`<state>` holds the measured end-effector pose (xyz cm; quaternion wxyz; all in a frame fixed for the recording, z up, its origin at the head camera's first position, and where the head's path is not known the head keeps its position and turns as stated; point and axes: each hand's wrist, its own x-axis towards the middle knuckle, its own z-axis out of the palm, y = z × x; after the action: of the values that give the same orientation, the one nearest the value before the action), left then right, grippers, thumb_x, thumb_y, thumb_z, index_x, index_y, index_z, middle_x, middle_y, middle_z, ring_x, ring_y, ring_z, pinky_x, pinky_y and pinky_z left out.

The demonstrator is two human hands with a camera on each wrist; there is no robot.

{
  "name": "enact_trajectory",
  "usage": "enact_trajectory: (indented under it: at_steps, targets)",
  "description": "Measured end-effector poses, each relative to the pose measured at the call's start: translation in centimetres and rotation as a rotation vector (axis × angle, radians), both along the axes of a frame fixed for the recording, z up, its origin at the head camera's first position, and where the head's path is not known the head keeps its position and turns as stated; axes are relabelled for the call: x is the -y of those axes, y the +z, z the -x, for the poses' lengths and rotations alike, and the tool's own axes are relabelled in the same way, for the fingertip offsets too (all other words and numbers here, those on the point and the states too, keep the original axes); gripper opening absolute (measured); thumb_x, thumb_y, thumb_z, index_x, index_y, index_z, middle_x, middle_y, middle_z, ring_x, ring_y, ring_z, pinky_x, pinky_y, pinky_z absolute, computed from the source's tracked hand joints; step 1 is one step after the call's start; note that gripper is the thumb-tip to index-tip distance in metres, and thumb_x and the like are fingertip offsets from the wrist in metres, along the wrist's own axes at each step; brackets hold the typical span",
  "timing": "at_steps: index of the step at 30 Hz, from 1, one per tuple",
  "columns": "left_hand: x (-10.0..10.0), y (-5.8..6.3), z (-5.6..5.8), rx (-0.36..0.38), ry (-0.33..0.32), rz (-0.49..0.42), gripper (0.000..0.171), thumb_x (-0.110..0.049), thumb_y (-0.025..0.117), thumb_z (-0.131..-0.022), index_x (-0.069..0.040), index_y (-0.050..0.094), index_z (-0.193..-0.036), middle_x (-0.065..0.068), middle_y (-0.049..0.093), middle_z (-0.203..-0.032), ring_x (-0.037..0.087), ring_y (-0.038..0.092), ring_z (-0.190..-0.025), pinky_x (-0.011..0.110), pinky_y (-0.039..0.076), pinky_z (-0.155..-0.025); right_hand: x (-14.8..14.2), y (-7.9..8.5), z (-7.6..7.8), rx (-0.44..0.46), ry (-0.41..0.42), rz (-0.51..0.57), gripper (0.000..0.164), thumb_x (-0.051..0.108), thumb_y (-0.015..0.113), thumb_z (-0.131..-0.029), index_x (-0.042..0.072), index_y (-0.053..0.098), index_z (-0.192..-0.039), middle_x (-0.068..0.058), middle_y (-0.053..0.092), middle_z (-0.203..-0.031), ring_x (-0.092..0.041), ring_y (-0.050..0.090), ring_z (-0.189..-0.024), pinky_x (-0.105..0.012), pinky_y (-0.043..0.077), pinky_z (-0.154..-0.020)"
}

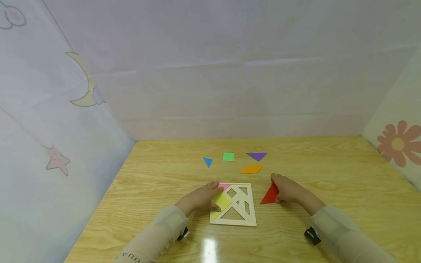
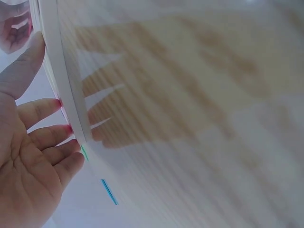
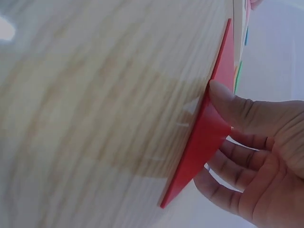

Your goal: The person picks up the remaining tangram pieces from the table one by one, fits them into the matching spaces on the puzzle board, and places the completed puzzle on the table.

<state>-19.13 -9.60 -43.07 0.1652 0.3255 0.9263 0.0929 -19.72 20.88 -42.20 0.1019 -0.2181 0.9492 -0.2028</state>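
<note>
A pale wooden tangram board (image 1: 234,222) with cut-out shapes lies on the table. My left hand (image 1: 202,197) rests on its left side, fingers spread over a yellow triangle (image 1: 223,201) and a pink piece (image 1: 225,186) set in the board. The left wrist view has the thumb and fingertips of this hand (image 2: 35,156) along the board's edge. To the right of the board, my right hand (image 1: 290,190) pinches a large red triangle (image 1: 270,195). In the right wrist view the thumb presses the near face of the red triangle (image 3: 204,135), other fingers behind it.
Beyond the board lie a blue triangle (image 1: 208,162), a green square (image 1: 228,157), a purple triangle (image 1: 257,156) and an orange parallelogram (image 1: 252,169). The wooden table (image 1: 158,175) meets a pale cloth backdrop (image 1: 243,91) at the back and sides.
</note>
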Motion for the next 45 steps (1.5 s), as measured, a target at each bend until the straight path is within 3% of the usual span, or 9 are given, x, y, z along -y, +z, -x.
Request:
enact_trajectory:
  at_steps: [5, 12, 22, 34, 45]
  targets:
    - [0.0, 0.0, -0.2, 0.005, 0.002, -0.002, 0.074, -0.043, 0.059, -0.074, -0.011, 0.031, -0.134, 0.01, 0.017, -0.141, 0.025, 0.015, -0.128, 0.035, 0.021, -0.1, -0.6, 0.1, 0.2, 0.045, -0.01, 0.054, 0.039, -0.005, 0.072, -0.061, 0.002, 0.044, -0.088, -0.003, 0.046, -0.073, -0.016, 0.04, -0.064, -0.029, 0.036, -0.056]
    - [0.0, 0.2, -0.2, 0.015, -0.001, -0.011, 0.073, -0.042, 0.059, -0.075, -0.01, 0.031, -0.134, 0.011, 0.017, -0.141, 0.026, 0.015, -0.128, 0.036, 0.021, -0.1, -1.1, -0.1, 0.2, 0.106, -0.025, 0.211, 0.027, -0.013, 0.06, -0.07, 0.003, 0.04, -0.08, -0.004, 0.04, -0.066, -0.015, 0.038, -0.058, -0.024, 0.034, -0.048]
    - [0.0, 0.2, 0.1, 0.014, -0.002, -0.009, 0.073, -0.041, 0.059, -0.075, -0.01, 0.031, -0.134, 0.011, 0.016, -0.141, 0.026, 0.015, -0.128, 0.036, 0.021, -0.1, -1.3, 0.3, -0.1, 0.085, -0.017, 0.264, 0.023, -0.014, 0.054, -0.073, 0.003, 0.041, -0.081, -0.003, 0.042, -0.07, -0.016, 0.041, -0.064, -0.024, 0.038, -0.052]
    - [0.0, -0.1, 0.2, 0.004, -0.017, -0.006, 0.074, -0.042, 0.058, -0.075, -0.009, 0.03, -0.135, 0.012, 0.015, -0.141, 0.027, 0.014, -0.128, 0.036, 0.02, -0.101, -1.5, 0.9, -0.7, 0.195, -0.015, 0.392, 0.019, -0.017, 0.047, -0.077, 0.0, 0.039, -0.081, -0.007, 0.04, -0.07, -0.019, 0.044, -0.063, -0.019, 0.035, -0.045]
    - [0.0, 0.0, 0.1, 0.017, -0.015, -0.013, 0.074, -0.042, 0.058, -0.075, -0.009, 0.03, -0.135, 0.012, 0.015, -0.141, 0.028, 0.014, -0.128, 0.037, 0.02, -0.101, -1.9, 1.1, -0.8, 0.2, -0.028, 0.429, 0.018, -0.017, 0.047, -0.077, -0.001, 0.039, -0.083, -0.008, 0.041, -0.071, -0.017, 0.044, -0.058, -0.021, 0.038, -0.043]
